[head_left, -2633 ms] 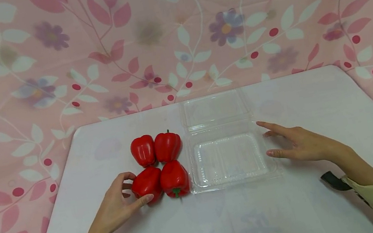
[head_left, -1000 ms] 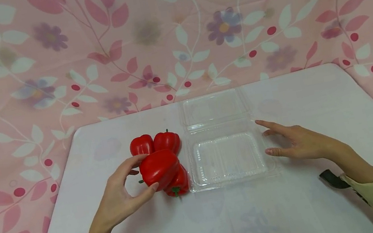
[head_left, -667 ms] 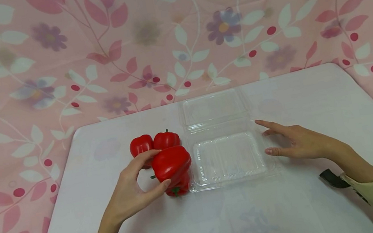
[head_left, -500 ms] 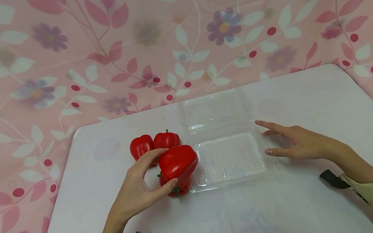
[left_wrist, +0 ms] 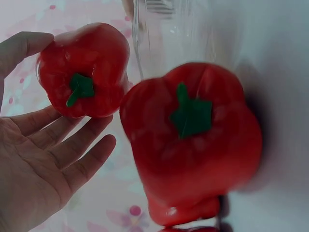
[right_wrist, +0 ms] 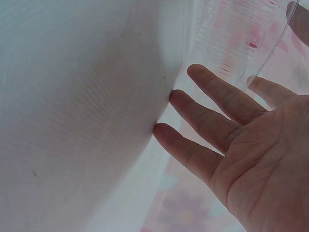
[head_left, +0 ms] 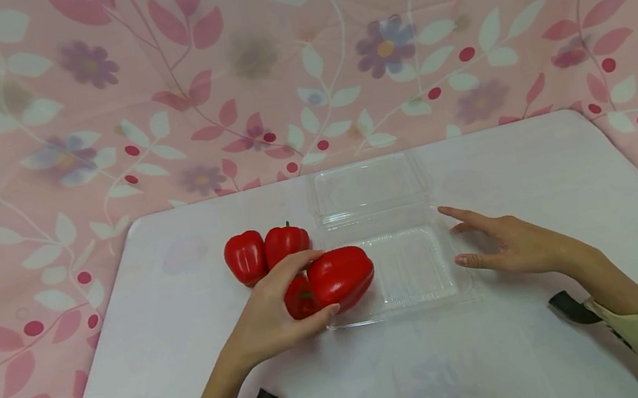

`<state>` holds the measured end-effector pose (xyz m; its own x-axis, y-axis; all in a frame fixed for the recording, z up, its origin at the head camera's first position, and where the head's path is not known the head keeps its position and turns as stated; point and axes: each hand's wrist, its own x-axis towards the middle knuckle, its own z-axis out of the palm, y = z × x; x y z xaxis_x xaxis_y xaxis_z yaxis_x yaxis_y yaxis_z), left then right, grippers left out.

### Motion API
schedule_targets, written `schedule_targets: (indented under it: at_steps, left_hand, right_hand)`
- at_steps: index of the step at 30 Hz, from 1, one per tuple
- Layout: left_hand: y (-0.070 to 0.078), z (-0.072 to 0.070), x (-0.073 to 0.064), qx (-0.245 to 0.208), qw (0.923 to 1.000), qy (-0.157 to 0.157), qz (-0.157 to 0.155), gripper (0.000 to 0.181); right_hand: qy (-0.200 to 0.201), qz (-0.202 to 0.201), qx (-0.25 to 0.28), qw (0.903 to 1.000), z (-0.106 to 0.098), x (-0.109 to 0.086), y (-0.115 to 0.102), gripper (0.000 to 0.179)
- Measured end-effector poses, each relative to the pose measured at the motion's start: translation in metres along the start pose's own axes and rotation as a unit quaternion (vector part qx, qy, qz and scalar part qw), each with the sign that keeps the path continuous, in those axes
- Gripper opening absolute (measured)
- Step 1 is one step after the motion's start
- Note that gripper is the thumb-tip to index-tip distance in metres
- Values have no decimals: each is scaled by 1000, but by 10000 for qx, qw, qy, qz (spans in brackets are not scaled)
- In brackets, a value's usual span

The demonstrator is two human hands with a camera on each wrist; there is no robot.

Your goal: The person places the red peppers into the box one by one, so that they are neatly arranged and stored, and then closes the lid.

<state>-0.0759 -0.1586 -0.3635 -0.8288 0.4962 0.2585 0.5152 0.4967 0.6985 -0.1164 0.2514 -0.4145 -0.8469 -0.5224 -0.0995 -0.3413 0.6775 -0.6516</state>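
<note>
So the left hand [head_left: 266,318] has a red bell pepper [head_left: 342,277] pinched right in its grip, thumb on the near side and fingers reaching over the far side. The pepper sticks out past the fingertips to the right, and from the head view it overlaps the left edge of the clear plastic clamshell [head_left: 415,271], whose lid [head_left: 367,183] is folded back, up and to the right of the grip. Can't tell whether the pepper touches the rim.

Looks-wise it's a glossy, lobed, solid red thing, tipped on its side with a stubby green stem pointing back toward the palm. The wrist cam shows that stem nicely.

A second pepper [left_wrist: 193,159] stands just beside the grip, partly hidden behind the hand in the head view. Two more, the back-left pepper [head_left: 245,258] and the back-right pepper [head_left: 286,242], stand side by side on the white table [head_left: 515,364], beyond the knuckles.

The right hand [head_left: 513,243] is well off to the right of that grip, fingers spread at the clamshell's other side, holding nothing.

Compared with the earliest frame: the gripped pepper sits at the front left of a tight group of four there; now it's up and across to the clamshell side. The other three look unmoved, same for the right hand.
</note>
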Motion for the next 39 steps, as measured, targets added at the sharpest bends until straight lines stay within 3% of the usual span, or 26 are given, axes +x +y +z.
schedule_targets:
  at_steps: [21, 28, 34, 39]
  left_hand:
    - [12, 39, 17, 68, 9987, -427, 263, 70]
    - [14, 50, 21, 378, 9976, -428, 398, 76]
    - [18, 55, 25, 428, 9977, -426, 315, 79]
    - [21, 62, 28, 416, 9968, -603, 324, 77]
  right_hand:
    - [0, 59, 3, 10000, 2, 0, 2, 84]
    - [-12, 93, -20, 10000, 1, -1, 0, 84]
    - [-31, 106, 0, 9999, 1, -1, -1, 85]
    - [-17, 106, -28, 9999, 1, -1, -1, 84]
